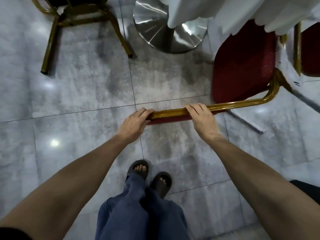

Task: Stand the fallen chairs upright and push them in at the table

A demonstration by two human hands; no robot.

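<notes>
I have my left hand [134,121] and right hand [200,116] both clamped on the chair [242,66]'s gold top rail, right of the table base [155,32]; rigid, smooth metal, probably moderately heavy.

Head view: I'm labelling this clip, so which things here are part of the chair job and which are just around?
Part of the job:
- red chair, its gold top rail gripped by left hand and right hand
- gold-framed chair
- table base
- white tablecloth

Just around:
- tiled floor
- sandals
</notes>
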